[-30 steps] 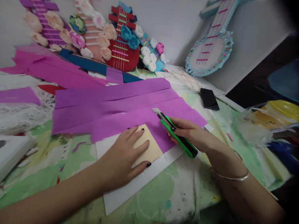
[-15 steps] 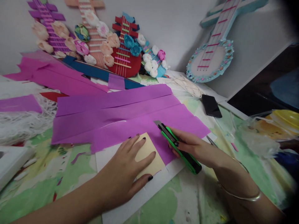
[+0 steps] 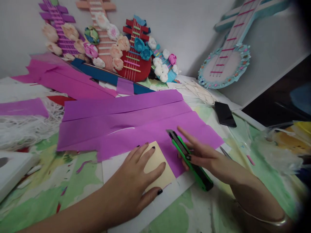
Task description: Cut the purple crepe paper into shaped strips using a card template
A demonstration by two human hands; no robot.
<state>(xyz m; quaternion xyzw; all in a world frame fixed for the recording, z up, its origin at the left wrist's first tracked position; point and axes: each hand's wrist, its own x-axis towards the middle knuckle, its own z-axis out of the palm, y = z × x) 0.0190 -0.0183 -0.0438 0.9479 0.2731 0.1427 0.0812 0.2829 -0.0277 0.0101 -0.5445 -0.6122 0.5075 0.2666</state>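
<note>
My left hand [image 3: 136,178] lies with fingers spread on a pale yellow card [image 3: 161,168], pressing it flat over purple paper and a white sheet [image 3: 155,212]. In my right hand [image 3: 201,155] is a green and black box cutter [image 3: 191,163], its blade out and pointing up and left above the purple paper [image 3: 136,119]. The index finger of that hand is lifted off the cutter. Several folds and overlapping layers show in the purple paper, whose near edge runs under the card.
A black phone [image 3: 225,114] and tweezers [image 3: 225,152] lie to the right, near a plastic bag [image 3: 274,152]. Decorated model guitars [image 3: 136,61] lean on the wall. White shredded strands [image 3: 29,126] and a white box [image 3: 14,168] are at left.
The index finger of my right hand has lifted away from the cutter, which is now slightly further right and lower. The whole view has shifted a little.
</note>
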